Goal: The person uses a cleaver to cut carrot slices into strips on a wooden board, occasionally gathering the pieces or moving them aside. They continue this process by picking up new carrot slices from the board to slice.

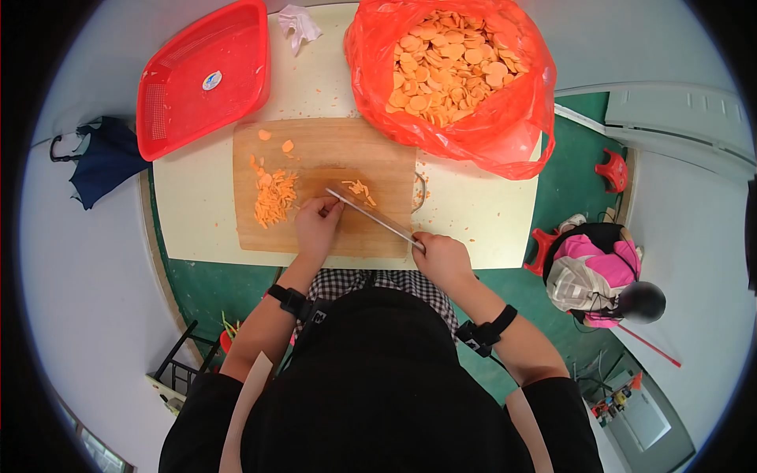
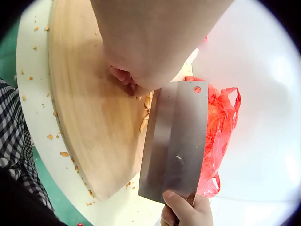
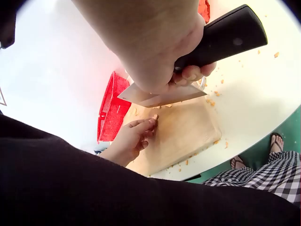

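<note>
My right hand (image 1: 445, 260) grips the black handle (image 3: 225, 40) of a cleaver (image 2: 174, 141), its wide blade slanting over the wooden cutting board (image 1: 339, 142). Close to the blade's far end, my left hand (image 1: 317, 229) is bent down at the board, thumb and fingertips pinching a small orange carrot piece (image 3: 155, 116). A pile of carrot strips (image 1: 274, 199) lies on the board left of that hand. On the blade's other side are a few more strips (image 1: 360, 191). Two round slices (image 1: 287, 146) sit near the board's upper left.
Behind the board, a red plastic bag (image 1: 505, 146) holds many carrot slices (image 1: 441, 67). At the back left stands a red basket (image 1: 201, 51), with a crumpled pale wrapper (image 1: 300, 25) beside it. Carrot crumbs dot the table (image 1: 481, 221). Another person (image 1: 587, 272) is off to the right.
</note>
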### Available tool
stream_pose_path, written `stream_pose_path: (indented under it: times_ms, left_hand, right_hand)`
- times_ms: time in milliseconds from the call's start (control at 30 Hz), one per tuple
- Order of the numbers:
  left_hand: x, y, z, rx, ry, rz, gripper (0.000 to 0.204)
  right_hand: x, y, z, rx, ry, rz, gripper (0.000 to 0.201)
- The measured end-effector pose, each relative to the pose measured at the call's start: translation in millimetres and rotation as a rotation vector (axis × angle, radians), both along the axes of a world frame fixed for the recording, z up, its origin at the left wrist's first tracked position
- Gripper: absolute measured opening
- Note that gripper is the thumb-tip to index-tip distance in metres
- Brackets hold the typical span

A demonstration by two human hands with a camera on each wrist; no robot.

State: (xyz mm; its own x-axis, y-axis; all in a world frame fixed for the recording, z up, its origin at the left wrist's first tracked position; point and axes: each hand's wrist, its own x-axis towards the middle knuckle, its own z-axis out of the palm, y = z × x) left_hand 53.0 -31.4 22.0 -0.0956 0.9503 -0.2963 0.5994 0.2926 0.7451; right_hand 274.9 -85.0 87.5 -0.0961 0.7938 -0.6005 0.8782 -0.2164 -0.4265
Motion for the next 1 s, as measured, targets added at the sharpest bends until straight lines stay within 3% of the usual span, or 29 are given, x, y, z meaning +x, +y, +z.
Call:
stream_pose_path:
  times_ms: [433,633,700,1000]
  left_hand:
    - [-4.3,-4.0,-18.8,0.008,0.040,0.046,0.009]
    - [-1.2,-1.5,-10.7,-0.048,0.014,0.062,0.009]
    - [-2.4,-1.5,-11.1,-0.006,0.121,0.003,0.009]
    - [-5.4,5.4,-6.3,0.069,0.043,-0.073,0.011]
  right_hand:
    - [-14.7,-10.2,-5.1,0.096,-0.034,0.067,0.014]
    - [-27.5,1.9,-13.3,0.047,-0.041,0.038,0.015]
    - [-28.7,8.9,-9.9,0.014,-0.008,0.001,0.017]
    - [-10.6,-6.3,0.3,-0.023,0.060,-0.123,0.021]
